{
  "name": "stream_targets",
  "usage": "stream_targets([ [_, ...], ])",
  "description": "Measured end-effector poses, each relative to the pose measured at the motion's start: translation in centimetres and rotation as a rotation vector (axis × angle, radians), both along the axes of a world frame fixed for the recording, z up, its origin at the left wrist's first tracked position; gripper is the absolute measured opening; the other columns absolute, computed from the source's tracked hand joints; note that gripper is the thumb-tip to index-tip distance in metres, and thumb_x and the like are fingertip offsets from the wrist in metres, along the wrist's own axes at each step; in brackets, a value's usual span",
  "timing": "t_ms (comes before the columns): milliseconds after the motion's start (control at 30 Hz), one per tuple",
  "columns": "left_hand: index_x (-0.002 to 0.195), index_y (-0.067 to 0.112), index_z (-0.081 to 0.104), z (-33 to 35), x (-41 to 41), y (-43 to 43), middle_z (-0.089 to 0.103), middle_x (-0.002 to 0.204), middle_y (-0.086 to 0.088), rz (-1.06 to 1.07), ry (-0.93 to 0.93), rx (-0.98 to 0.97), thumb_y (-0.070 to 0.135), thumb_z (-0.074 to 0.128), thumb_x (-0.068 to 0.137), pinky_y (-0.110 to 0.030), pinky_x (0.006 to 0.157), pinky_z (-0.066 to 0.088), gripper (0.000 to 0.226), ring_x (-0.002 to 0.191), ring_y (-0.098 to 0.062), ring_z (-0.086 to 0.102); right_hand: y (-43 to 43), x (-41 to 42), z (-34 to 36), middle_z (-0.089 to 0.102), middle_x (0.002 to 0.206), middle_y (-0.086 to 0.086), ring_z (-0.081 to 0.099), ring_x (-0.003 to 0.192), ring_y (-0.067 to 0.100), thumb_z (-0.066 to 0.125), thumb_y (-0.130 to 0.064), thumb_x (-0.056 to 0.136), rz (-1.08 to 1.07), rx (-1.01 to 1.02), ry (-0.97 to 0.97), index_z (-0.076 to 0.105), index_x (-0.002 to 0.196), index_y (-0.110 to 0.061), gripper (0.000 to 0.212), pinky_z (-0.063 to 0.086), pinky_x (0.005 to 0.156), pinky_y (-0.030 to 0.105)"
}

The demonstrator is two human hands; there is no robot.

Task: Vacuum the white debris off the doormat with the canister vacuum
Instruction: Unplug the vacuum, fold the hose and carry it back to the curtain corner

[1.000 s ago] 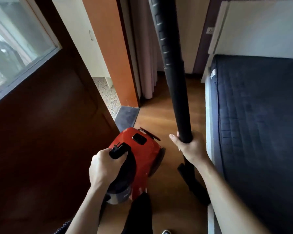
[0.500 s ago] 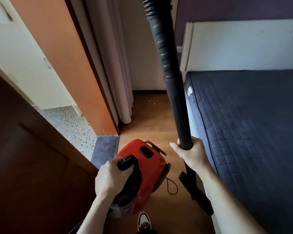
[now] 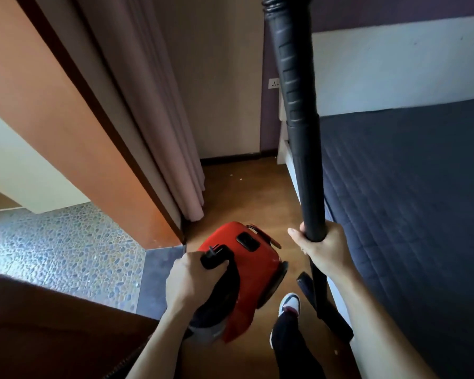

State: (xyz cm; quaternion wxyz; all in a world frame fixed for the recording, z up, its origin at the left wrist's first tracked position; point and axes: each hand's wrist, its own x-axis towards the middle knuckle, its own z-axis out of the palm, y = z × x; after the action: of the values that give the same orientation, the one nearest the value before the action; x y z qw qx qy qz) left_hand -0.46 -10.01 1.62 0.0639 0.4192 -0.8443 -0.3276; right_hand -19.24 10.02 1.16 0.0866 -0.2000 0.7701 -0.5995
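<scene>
The red canister vacuum (image 3: 253, 269) hangs above the wooden floor, carried by its black handle in my left hand (image 3: 195, 280). My right hand (image 3: 322, 247) grips the black wand (image 3: 303, 149), which stands nearly upright in front of me. The wand's floor nozzle (image 3: 323, 307) hangs low beside the bed. A grey doormat (image 3: 156, 280) lies at the doorway to the left of the canister, partly hidden by my left hand. A few white specks (image 3: 236, 177) lie on the floor farther ahead.
A bed with a dark quilted mattress (image 3: 408, 214) fills the right side. A curtain (image 3: 164, 132) and orange wall (image 3: 66, 119) stand left, with a pebble-tiled floor (image 3: 66, 250) beyond the doorway. A dark wooden door (image 3: 52, 332) is at lower left. My shoe (image 3: 290, 303) steps forward.
I have walked forward and turned right while carrying the vacuum. The window has left the view, the doorway and doormat are closer, and my foot has stepped into view.
</scene>
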Motion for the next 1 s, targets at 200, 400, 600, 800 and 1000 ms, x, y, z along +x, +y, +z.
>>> stream_targets([
  [200,0.055,0.023,0.054,-1.2,-9.3,-4.0,0.061,0.056,0.003,0.025,-0.054,-0.015,0.066,0.068,0.068,-0.029,0.052,0.047,0.047,0.057,-0.019,0.063,-3.4,-10.1,-1.0,0.054,0.047,0.000,0.052,0.044,0.018,0.084,-0.014,0.081,0.003,-0.003,-0.005,0.056,0.055,-0.021,0.039,0.045,0.054,0.033],
  [400,0.058,0.021,0.057,-1.2,-20.9,-7.6,0.061,0.059,0.003,0.099,-0.094,-0.069,0.058,0.075,0.075,-0.027,0.050,0.040,0.044,0.057,-0.016,0.061,-7.8,-22.4,-1.1,0.052,0.046,-0.005,0.051,0.043,0.014,0.084,-0.012,0.081,0.079,-0.004,0.008,0.054,0.055,-0.022,0.042,0.041,0.051,0.028],
  [600,0.054,0.021,0.056,-0.1,-30.3,-10.5,0.058,0.055,0.002,0.224,-0.067,-0.055,0.058,0.076,0.074,-0.026,0.047,0.036,0.046,0.054,-0.015,0.058,-11.8,-33.2,-0.5,0.055,0.048,-0.001,0.055,0.044,0.012,0.082,-0.011,0.083,0.170,-0.013,0.023,0.058,0.058,-0.013,0.035,0.046,0.051,0.027],
  [800,0.053,0.018,0.058,0.6,-36.0,-13.9,0.059,0.053,0.002,0.285,-0.077,-0.059,0.058,0.077,0.074,-0.026,0.047,0.040,0.048,0.053,-0.013,0.058,-15.5,-39.5,-0.5,0.054,0.050,0.012,0.052,0.044,0.018,0.084,-0.010,0.082,0.204,-0.023,0.007,0.059,0.060,-0.007,0.033,0.043,0.050,0.029],
  [1000,0.057,0.025,0.059,0.0,-41.3,-18.4,0.065,0.064,0.000,0.284,-0.090,-0.013,0.068,0.071,0.069,-0.027,0.053,0.044,0.047,0.060,-0.018,0.063,-20.4,-44.8,-1.4,0.051,0.048,-0.005,0.050,0.043,0.010,0.084,-0.010,0.082,0.200,-0.036,-0.045,0.055,0.056,-0.022,0.040,0.041,0.050,0.023],
])
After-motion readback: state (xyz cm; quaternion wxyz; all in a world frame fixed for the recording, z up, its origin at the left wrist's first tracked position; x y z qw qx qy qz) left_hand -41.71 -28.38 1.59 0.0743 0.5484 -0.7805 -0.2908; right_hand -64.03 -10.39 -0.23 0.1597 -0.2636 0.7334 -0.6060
